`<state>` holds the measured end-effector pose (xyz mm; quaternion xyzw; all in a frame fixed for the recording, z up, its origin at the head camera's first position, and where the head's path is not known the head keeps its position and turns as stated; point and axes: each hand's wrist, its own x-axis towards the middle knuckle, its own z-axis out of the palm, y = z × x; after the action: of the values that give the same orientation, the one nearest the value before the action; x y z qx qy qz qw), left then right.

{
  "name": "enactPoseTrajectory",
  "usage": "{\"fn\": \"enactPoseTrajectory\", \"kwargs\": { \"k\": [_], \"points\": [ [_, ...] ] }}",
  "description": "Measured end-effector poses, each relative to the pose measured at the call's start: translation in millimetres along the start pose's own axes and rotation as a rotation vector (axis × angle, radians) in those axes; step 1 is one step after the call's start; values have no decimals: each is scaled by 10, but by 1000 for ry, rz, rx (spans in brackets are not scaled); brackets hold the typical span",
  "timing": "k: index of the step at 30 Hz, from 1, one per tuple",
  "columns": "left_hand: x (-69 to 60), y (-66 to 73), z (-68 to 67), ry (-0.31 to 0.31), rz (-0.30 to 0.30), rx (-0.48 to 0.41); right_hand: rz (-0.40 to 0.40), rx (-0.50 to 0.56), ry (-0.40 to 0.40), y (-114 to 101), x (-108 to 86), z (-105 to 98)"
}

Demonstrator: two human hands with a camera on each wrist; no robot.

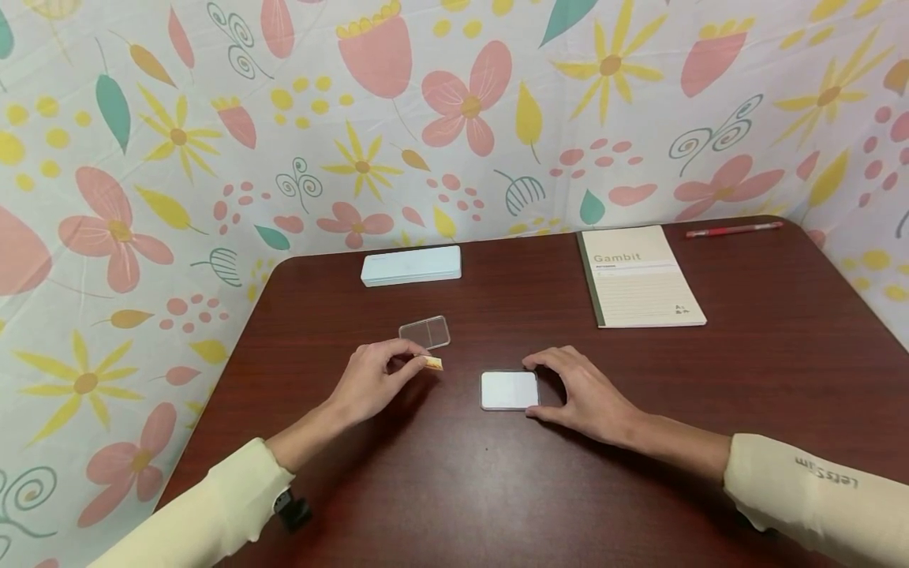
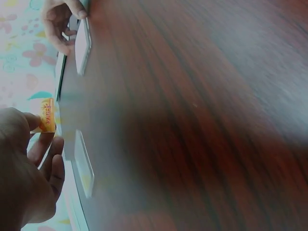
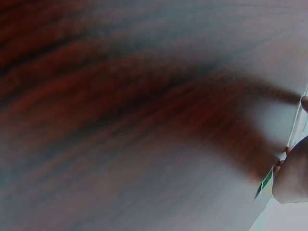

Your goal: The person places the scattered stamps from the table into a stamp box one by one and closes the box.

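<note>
My left hand [image 1: 376, 379] pinches a small yellow-orange printed piece [image 2: 48, 115] between thumb and fingers, a little above the table; its exact kind is unclear. Just beyond that hand lies a clear plastic lid [image 1: 426, 332], flat on the wood. To the right, a clear rectangular case [image 1: 509, 391] with a white filling lies on the table. My right hand [image 1: 585, 394] holds this case by its right end, thumb at the near corner and a finger at the far one. In the right wrist view only part of that hand [image 3: 292, 175] shows, at the right edge.
A pale blue pencil case [image 1: 412, 267] lies at the back left of the dark wooden table [image 1: 483, 489]. At the back right are a notebook [image 1: 642, 276] and a red pen [image 1: 734, 229]. A flowered curtain [image 1: 284, 118] hangs behind the table.
</note>
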<state>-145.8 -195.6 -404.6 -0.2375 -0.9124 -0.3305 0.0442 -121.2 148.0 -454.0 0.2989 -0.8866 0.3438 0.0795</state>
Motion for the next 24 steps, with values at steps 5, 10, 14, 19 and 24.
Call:
{"fn": "enactPoseTrajectory", "kwargs": {
  "k": [5, 10, 14, 19, 24],
  "points": [
    [86, 110, 84, -9, 5, -60, 2, 0, -5, 0, 4, -1],
    [161, 230, 194, -47, -36, -87, 10, 0, -12, -5, 2, -8],
    [199, 309, 293, -68, -34, -89, 10, 5, -13, -2, 9, -2],
    [230, 384, 413, -102, -17, -104, 20, 7, -25, 0, 13, -4],
    [247, 428, 520, -142, -21, -137, 26, 7, -36, 8, 10, -11]
  ]
}}
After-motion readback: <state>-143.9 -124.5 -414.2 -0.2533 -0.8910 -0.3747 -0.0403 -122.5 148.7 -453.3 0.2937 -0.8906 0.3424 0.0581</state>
